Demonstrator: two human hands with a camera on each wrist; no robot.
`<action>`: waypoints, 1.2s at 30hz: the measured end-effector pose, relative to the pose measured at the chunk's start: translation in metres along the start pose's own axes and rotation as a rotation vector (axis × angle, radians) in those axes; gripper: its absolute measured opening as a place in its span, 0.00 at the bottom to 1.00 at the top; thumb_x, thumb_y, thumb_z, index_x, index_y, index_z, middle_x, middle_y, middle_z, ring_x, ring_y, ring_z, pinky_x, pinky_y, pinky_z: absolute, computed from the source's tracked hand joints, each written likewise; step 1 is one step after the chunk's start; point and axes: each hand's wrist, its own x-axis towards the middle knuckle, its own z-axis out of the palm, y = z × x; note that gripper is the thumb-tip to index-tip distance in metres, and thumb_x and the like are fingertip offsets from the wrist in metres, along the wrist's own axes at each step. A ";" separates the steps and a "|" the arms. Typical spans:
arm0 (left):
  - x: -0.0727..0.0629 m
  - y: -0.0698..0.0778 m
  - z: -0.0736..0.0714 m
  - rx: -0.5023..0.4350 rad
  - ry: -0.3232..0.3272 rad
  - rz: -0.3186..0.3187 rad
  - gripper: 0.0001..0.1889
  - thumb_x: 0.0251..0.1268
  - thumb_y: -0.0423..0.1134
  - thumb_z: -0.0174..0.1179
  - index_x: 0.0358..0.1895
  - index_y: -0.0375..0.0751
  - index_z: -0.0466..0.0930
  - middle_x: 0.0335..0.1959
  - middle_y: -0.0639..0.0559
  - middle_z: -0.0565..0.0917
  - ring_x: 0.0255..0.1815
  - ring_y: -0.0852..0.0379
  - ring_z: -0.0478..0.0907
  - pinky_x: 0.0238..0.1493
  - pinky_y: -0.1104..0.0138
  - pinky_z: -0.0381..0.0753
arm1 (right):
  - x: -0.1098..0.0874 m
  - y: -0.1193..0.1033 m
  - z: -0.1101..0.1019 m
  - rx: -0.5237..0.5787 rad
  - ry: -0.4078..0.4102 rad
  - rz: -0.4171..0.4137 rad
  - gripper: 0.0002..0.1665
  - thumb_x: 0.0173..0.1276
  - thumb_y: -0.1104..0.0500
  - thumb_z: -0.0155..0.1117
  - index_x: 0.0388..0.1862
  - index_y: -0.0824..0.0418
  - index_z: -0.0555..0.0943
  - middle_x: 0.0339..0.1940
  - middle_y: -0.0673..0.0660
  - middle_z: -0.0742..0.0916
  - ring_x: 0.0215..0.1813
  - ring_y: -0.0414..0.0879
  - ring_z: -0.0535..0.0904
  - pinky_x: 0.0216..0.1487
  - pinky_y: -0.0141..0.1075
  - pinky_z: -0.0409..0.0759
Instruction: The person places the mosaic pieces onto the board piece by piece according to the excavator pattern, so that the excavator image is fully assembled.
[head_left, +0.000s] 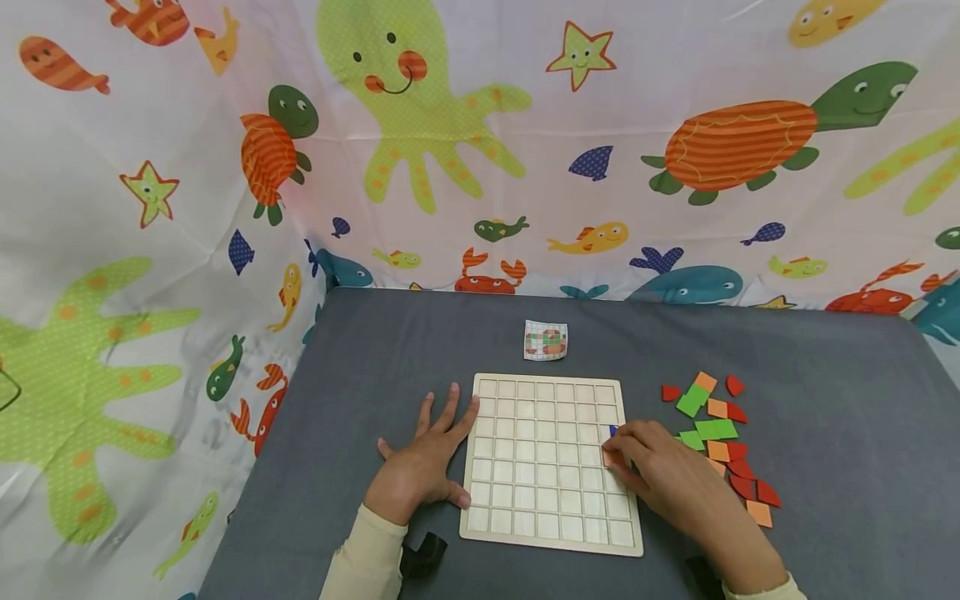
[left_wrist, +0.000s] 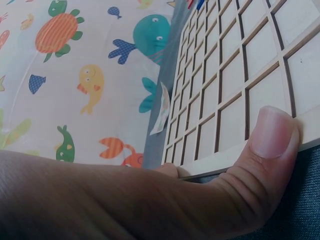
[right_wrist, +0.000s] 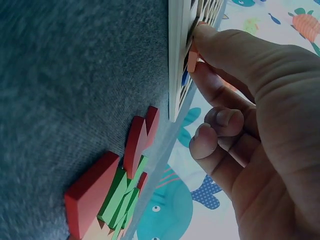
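Observation:
A wooden grid board (head_left: 547, 500) with square cells lies on the grey table. My left hand (head_left: 420, 471) is spread at its left side, fingertips at the edge. In the left wrist view the thumb (left_wrist: 272, 135) rests on the board's rim. My right hand (head_left: 663, 471) is over the board's right side and pinches a small orange tile (right_wrist: 193, 59) between thumb and index finger, right at the grid. Just beyond those fingertips a small blue piece (head_left: 612, 431) shows at the board, mostly covered by the hand in the head view.
Loose red pieces (head_left: 768, 493), green tiles (head_left: 716, 429) and orange tiles (head_left: 759, 513) are scattered right of the board. A small paper card (head_left: 546, 341) with a coloured grid pattern lies behind it. A sea-animal cloth (head_left: 450, 242) hangs along the table's back and left.

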 end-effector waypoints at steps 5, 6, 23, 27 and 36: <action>-0.002 0.002 -0.002 0.000 -0.005 0.001 0.80 0.29 0.50 0.90 0.86 0.76 0.37 0.88 0.64 0.29 0.88 0.43 0.24 0.51 0.09 0.26 | 0.000 -0.002 -0.001 -0.003 -0.035 0.022 0.18 0.56 0.58 0.87 0.45 0.55 0.91 0.45 0.51 0.86 0.46 0.45 0.83 0.41 0.39 0.89; -0.004 0.003 -0.003 -0.002 -0.006 -0.002 0.80 0.30 0.49 0.90 0.86 0.76 0.37 0.88 0.64 0.29 0.88 0.43 0.24 0.51 0.09 0.26 | 0.000 -0.002 -0.001 -0.003 -0.043 0.026 0.18 0.56 0.58 0.87 0.45 0.55 0.91 0.45 0.51 0.86 0.46 0.45 0.83 0.41 0.39 0.89; -0.009 0.013 -0.012 -0.010 -0.013 -0.010 0.78 0.32 0.46 0.90 0.87 0.70 0.41 0.89 0.60 0.33 0.89 0.41 0.26 0.53 0.09 0.28 | -0.001 0.000 0.000 -0.018 -0.070 0.048 0.21 0.54 0.59 0.88 0.46 0.53 0.90 0.47 0.51 0.86 0.47 0.44 0.83 0.43 0.39 0.89; 0.001 -0.001 0.001 0.000 -0.005 -0.002 0.81 0.28 0.51 0.90 0.86 0.78 0.36 0.87 0.66 0.28 0.88 0.44 0.23 0.50 0.09 0.26 | -0.001 0.000 0.000 -0.011 -0.067 0.044 0.21 0.53 0.60 0.89 0.46 0.53 0.90 0.47 0.50 0.85 0.47 0.44 0.83 0.43 0.39 0.89; 0.001 -0.002 0.001 0.005 -0.007 -0.001 0.80 0.28 0.50 0.90 0.86 0.77 0.37 0.88 0.66 0.29 0.88 0.44 0.23 0.51 0.08 0.27 | -0.001 -0.001 -0.001 -0.013 -0.068 0.051 0.22 0.52 0.60 0.89 0.46 0.53 0.91 0.47 0.50 0.85 0.46 0.43 0.82 0.42 0.38 0.88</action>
